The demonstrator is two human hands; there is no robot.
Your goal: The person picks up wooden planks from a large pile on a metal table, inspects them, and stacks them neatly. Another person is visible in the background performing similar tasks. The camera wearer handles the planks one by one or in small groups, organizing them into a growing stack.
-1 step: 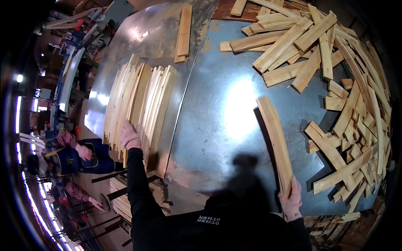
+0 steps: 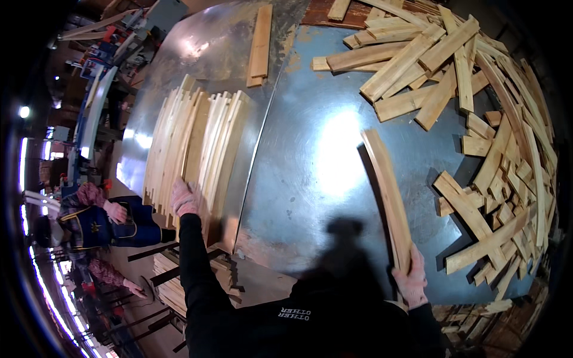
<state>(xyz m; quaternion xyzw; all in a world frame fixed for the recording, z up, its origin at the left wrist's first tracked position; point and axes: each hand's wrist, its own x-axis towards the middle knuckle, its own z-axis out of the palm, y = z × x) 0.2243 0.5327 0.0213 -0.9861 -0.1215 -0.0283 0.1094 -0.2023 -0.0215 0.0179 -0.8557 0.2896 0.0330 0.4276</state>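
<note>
My right hand (image 2: pixel 410 279), in a pale pink glove, grips the near end of a long wooden board (image 2: pixel 387 194). That board slants away over the metal tabletop (image 2: pixel 298 179), casting a shadow along its left side. On the left, boards stand side by side on edge in a tight row (image 2: pixel 224 143). My left hand (image 2: pixel 185 198), gloved alike, is closed around the near end of a board (image 2: pixel 196 140) within this row, whose broad face shows. The palm side of this hand is hidden.
A large jumbled heap of boards (image 2: pixel 406 65) covers the right and far right. Two boards (image 2: pixel 260 45) lie at the far middle. More boards (image 2: pixel 170 277) are stacked below the table's left edge. At left stands another person (image 2: pixel 98 224) in a blue apron, near machinery.
The board in my right hand has shifted slightly left and away, the hand with it. My left hand stays at the row. The whole view has moved a little.
</note>
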